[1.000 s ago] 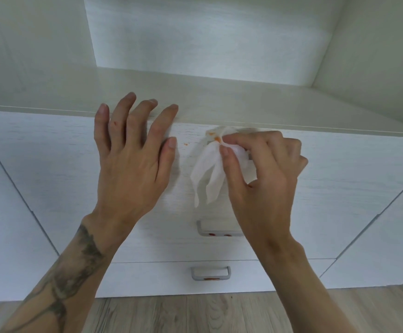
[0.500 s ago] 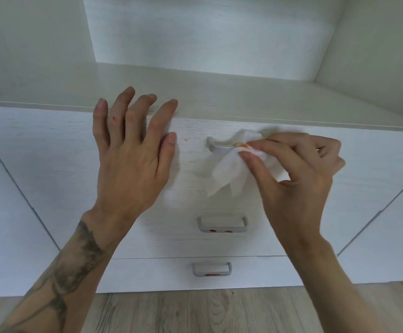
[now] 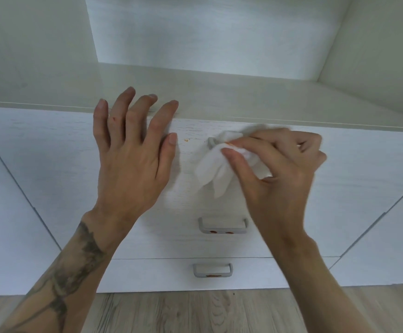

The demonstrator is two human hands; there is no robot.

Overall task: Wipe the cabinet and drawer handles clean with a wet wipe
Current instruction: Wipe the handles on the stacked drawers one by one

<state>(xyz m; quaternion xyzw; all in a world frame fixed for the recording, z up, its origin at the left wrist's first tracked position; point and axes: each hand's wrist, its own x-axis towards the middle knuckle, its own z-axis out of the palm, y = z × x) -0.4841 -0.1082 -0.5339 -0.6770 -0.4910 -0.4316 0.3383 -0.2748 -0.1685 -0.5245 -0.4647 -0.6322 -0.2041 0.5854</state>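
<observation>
White wet wipe (image 3: pixel 216 169): crumpled, orange-stained at its upper edge, wrapped over the top drawer handle (image 3: pixel 211 141), whose grey left end alone shows. Loose folds hang down against the drawer front. Middle drawer handle (image 3: pixel 223 226): grey, rectangular, two orange spots on its lower bar. Bottom drawer handle (image 3: pixel 212 270): same type, one orange smear on its lower bar
</observation>
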